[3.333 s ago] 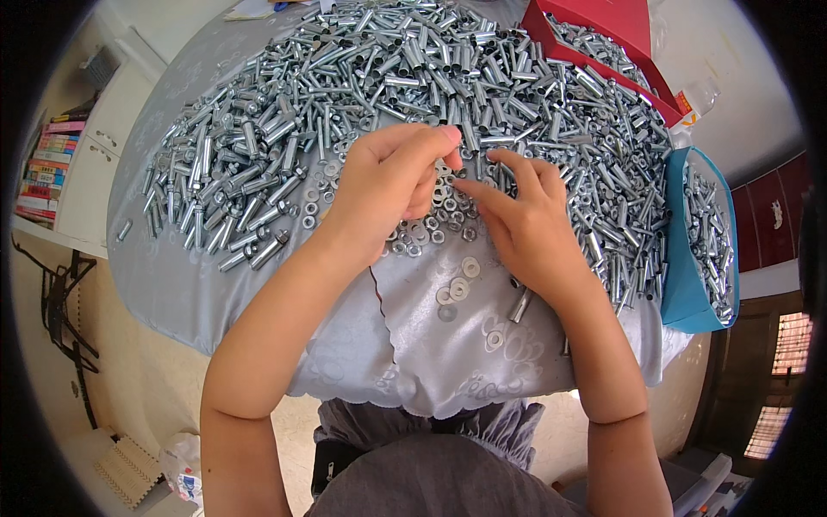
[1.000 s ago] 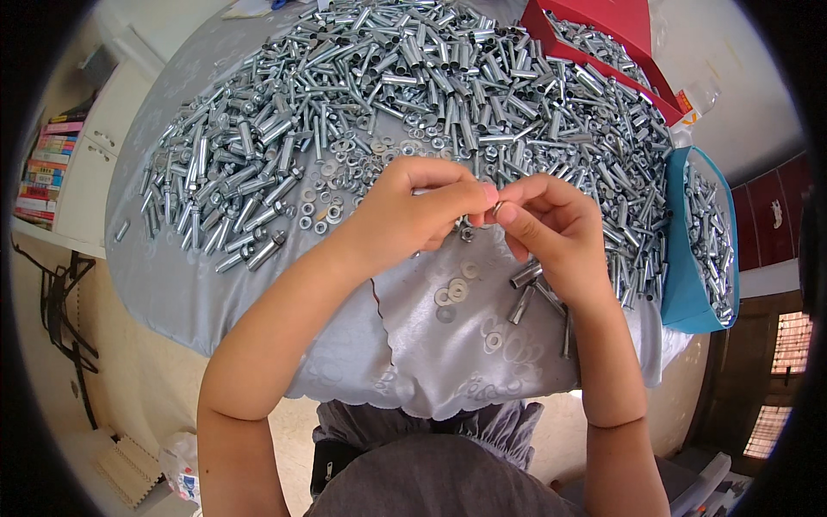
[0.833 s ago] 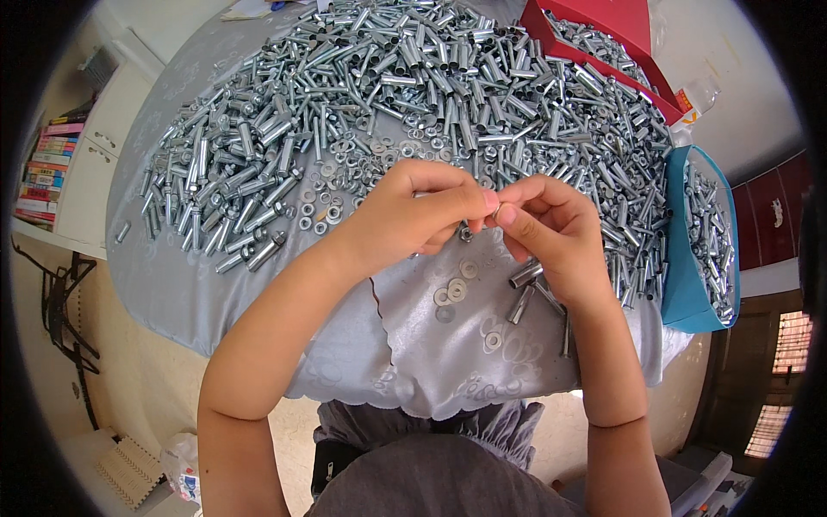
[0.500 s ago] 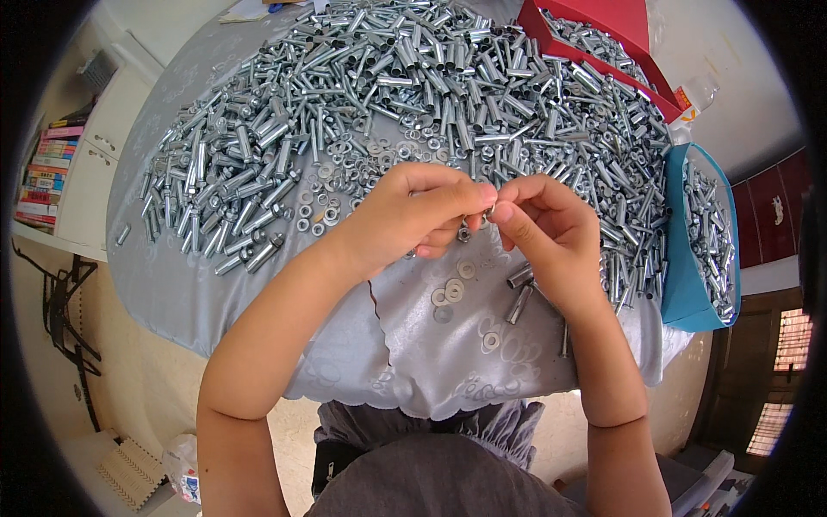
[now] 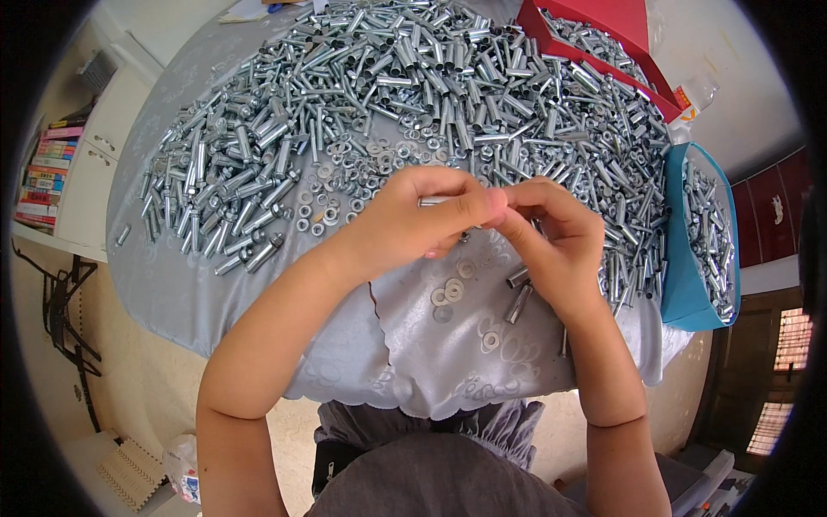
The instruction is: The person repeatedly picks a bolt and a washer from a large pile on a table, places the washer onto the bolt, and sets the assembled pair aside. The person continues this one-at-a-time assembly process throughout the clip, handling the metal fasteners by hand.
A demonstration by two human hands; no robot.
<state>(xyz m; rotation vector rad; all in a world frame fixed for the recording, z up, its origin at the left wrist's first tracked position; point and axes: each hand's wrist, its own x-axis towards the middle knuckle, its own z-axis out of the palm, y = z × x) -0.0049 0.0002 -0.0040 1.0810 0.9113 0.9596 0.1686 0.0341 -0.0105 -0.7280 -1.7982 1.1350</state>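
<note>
Above the near part of the pile my two hands meet, fingertips touching. My left hand is closed around a slim silver metal rod; only a short stretch shows between thumb and fingers, and whether it is a bolt or a sleeve is hidden. My right hand is closed in a pinch against the left thumb tip, and what it pinches is covered by the fingers. Below the hands lie several flat washers and a metal sleeve. Loose nuts and washers lie just beyond my left hand.
A broad heap of bolts and sleeves covers the far tabletop. Assembled anchor bolts lie at left. A red box and a blue box, both holding metal parts, stand at right. A grey patterned cloth covers the table.
My fingertips have drawn closer together, covering the small metal piece seen between them before. A stretch of rod now shows inside my left hand. The forearms have barely moved.
</note>
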